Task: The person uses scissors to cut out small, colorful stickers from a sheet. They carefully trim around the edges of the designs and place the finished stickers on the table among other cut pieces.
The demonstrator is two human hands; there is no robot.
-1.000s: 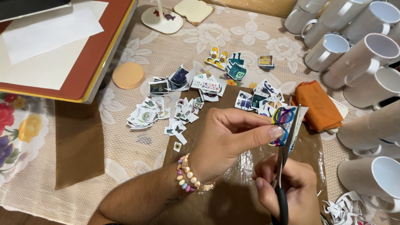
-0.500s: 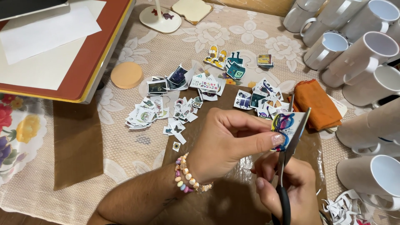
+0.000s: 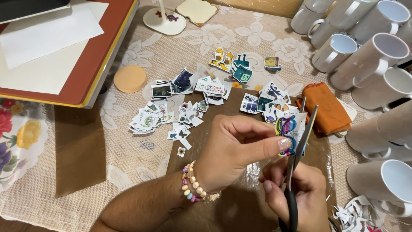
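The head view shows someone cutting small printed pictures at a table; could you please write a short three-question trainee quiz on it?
1. True or false: the right hand holds scissors with the blades open.
2. Which does the left hand pinch? A) a white mug B) a small printed paper cutout C) the round orange disc
3. What lies just right of the cutouts, beside the white mugs?

Key
1. True.
2. B; the disc lies apart on the lace tablecloth.
3. A folded orange cloth.
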